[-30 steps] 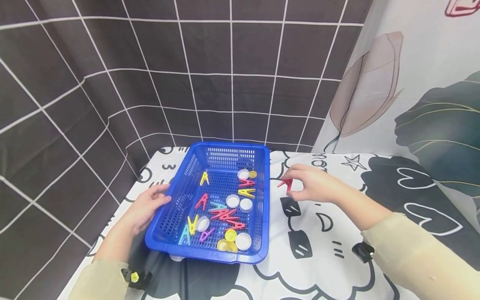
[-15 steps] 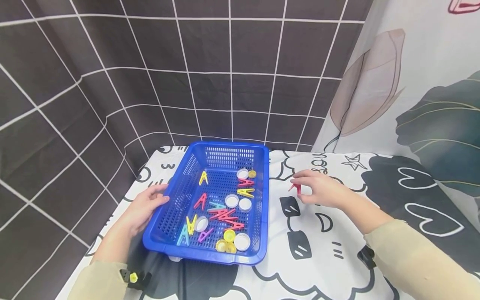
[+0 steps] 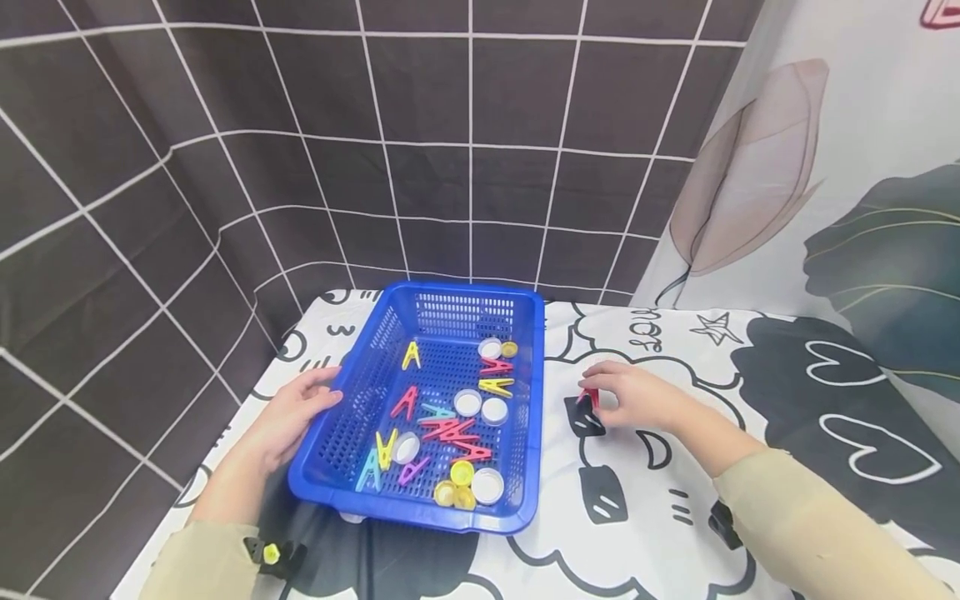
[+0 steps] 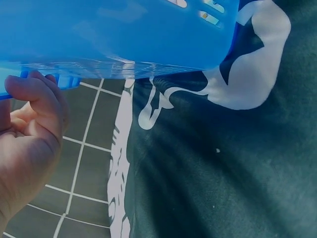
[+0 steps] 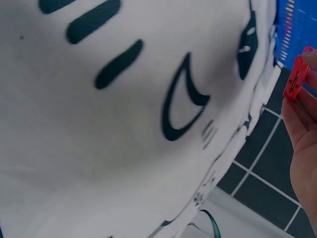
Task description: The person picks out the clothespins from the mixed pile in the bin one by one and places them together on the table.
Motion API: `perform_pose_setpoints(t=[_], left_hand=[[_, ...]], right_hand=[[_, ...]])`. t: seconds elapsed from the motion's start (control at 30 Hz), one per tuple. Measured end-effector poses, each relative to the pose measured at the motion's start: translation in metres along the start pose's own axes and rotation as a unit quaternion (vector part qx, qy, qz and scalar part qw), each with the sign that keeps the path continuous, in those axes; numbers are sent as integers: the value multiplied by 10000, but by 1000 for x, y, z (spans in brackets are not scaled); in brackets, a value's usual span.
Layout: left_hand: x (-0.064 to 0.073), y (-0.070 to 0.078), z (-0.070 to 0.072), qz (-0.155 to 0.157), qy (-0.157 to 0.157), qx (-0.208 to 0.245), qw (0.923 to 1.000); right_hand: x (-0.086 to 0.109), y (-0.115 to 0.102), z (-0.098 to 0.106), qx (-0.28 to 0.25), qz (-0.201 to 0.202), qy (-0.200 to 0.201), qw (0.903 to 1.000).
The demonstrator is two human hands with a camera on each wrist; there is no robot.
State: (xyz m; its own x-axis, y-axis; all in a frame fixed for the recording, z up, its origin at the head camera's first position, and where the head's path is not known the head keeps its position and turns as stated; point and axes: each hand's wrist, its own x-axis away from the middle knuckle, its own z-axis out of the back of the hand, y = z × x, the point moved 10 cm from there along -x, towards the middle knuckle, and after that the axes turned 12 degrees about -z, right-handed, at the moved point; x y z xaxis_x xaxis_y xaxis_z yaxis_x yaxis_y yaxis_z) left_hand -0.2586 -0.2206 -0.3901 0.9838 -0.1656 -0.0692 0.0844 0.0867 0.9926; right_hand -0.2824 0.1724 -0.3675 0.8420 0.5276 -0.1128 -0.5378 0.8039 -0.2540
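- Scattered clips (image 3: 411, 356) and caps (image 3: 494, 411) are held in the basket (image 3: 535, 400): the clips are coloured red, yellow, teal and purple; the caps, white and yellow, are grouped mostly in its right half.
- A red clip (image 5: 295, 78) is pinched between the thumb and fingertips of the right hand (image 3: 633, 397), outside the basket, above the cloth (image 3: 645, 533).
- The basket's left rim is held by the left hand (image 3: 292, 414), seemingly between thumb and fingers, though the fingertips are partly hidden.
- The basket's right rim and the right hand are separated by a strip of cloth; more cloth is spread toward the near side and the right.
- The far rim is closely backed by the dark gridded wall (image 3: 420, 100), by which the left side is also bounded.
- The right rear is closed off by a leaf-print curtain (image 3: 750, 183).
- A dark device (image 3: 277, 557) is worn on the left wrist.
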Motion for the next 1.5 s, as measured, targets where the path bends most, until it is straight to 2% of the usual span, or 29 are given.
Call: perform_pose_setpoints(t=[0.2,0.37,0.47,0.7,0.97,1.17,1.3,1.5], left_hand=[[-1,2,-2,-33,-4,99,9999],[-1,2,-2,-33,1,80,10000],[-1,1,-2,-37,-1,49,10000],[0,-1,0,-25,32,-3,10000],[2,-5,0,13,59,126,9999],[2,-8,1,52,114,196,9997],[2,-8,0,52,116,206,9997],[1,-8,0,67,151,190,9997]], right_hand=[[0,4,-15,-39,75,-104,9999],[-1,2,-26,86,308,-37,9995],[-1,3,-31,133,313,-149,9993],[-4,6,-40,104,36,-452,9989],[-5,7,-45,100,8,-519,9986],[-7,9,-47,42,-4,-466,9989],[-6,9,-45,-55,-7,-278,9996],[-5,13,-45,-141,-149,-200,9996]])
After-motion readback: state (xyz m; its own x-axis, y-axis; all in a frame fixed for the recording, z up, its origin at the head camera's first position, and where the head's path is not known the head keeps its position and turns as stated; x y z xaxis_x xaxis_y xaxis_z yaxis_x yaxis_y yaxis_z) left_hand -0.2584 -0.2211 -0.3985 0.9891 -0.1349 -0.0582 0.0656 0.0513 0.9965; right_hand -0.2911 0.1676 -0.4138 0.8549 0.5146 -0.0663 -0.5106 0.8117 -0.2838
